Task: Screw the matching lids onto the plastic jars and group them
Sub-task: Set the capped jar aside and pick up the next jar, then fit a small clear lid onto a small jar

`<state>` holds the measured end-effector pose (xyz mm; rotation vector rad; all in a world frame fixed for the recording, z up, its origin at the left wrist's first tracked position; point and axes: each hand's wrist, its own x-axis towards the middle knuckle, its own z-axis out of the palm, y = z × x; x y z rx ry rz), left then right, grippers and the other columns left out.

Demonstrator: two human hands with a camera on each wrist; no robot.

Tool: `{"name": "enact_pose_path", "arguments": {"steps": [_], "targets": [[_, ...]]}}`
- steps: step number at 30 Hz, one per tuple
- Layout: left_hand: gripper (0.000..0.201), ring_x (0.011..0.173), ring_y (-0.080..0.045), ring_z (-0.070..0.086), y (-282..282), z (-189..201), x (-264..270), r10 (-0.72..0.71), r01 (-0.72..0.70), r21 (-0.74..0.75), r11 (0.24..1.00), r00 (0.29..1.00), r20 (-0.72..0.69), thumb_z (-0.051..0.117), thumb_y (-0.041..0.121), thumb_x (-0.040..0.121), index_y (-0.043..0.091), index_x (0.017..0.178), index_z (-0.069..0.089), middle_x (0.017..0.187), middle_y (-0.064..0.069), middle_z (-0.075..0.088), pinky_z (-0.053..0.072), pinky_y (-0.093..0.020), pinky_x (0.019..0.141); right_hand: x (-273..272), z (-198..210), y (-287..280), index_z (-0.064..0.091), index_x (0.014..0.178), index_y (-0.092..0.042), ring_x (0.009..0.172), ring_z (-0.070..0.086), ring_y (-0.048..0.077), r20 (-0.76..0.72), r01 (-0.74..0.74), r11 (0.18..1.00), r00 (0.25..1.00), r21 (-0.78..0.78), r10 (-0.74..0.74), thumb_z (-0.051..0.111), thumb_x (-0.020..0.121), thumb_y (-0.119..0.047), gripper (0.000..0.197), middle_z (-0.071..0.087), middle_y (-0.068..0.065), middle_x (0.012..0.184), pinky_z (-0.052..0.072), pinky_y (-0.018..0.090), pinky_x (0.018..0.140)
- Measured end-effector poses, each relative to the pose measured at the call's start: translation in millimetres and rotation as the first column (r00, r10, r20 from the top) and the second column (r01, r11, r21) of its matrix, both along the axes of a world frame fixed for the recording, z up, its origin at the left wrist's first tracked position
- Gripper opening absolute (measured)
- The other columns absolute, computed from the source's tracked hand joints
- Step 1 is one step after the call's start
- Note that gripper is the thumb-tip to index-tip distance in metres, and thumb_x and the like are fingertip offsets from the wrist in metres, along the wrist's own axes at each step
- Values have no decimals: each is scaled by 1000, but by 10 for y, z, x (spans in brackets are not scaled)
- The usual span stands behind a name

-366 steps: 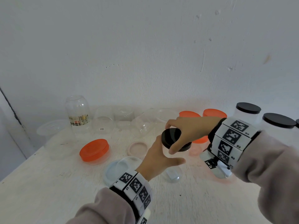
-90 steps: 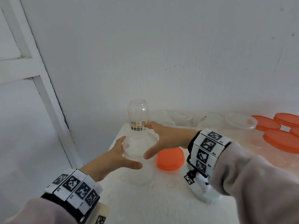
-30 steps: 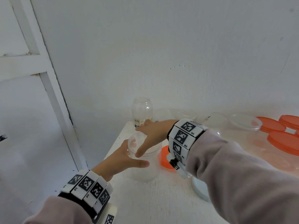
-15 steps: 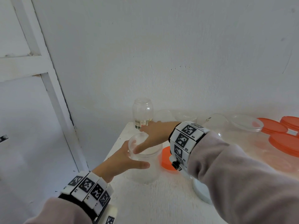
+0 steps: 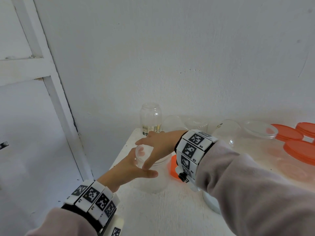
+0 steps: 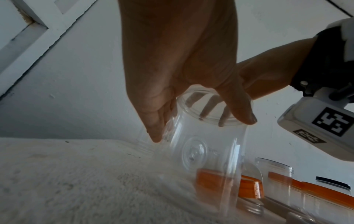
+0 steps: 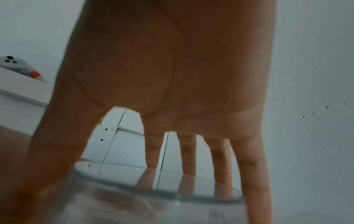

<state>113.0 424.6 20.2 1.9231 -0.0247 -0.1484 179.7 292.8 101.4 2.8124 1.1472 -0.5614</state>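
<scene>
While your left hand [image 5: 126, 169] grips the clear plastic jar [image 5: 151, 178] standing at the table's [image 5: 153, 215] nine-o'clock edge and your right hand [image 5: 158, 145] clasps the transparent lid [image 5: 141, 153] on its mouth, you appear mid-screwing, so twist clockwise until it seats.

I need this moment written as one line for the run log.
step: clear lid onto clear jar | left hand: grips jar side | right hand: grips lid rim from above | jar: on table
</scene>
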Motion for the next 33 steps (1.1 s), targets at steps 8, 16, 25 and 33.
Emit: {"name": "enact_pose_path", "arguments": {"steps": [8,16,25,33], "targets": [[105,134,-14,35,46,-41,22,6,-6,39,999,1000,-19,88,34,61,35,145,26,147,10,36,31,-41,113,-78,-119,-87,29,146,-36,129,31,30,35,-7,989,999,150,2,61,82,-59,75,39,7,137,33,34,85],[105,131,-10,39,95,-100,71,3,-3,55,998,1000,-11,90,35,58,37,143,28,145,12,38,38,-35,107,-175,-318,-150,18,148,-42,132,22,36,164,6,982,986,191,-38,45,85,-69,74,25,11,148,30,50,104],[104,124,-3,44,140,-134,116,0,0,86,996,1000,-2,92,47,48,46,135,35,138,18,44,43,-23,91,-217,-395,-145,18,149,-38,131,21,38,224,29,977,972,211,-77,40,88,-68,72,27,13,147,26,51,102],[103,127,-11,47,67,-42,55,-72,67,81,994,996,53,89,39,51,36,139,35,136,11,50,43,-45,105,-272,-505,-175,15,149,-38,130,20,36,208,51,954,971,294,-116,35,90,-68,69,22,10,151,24,50,103]]}}
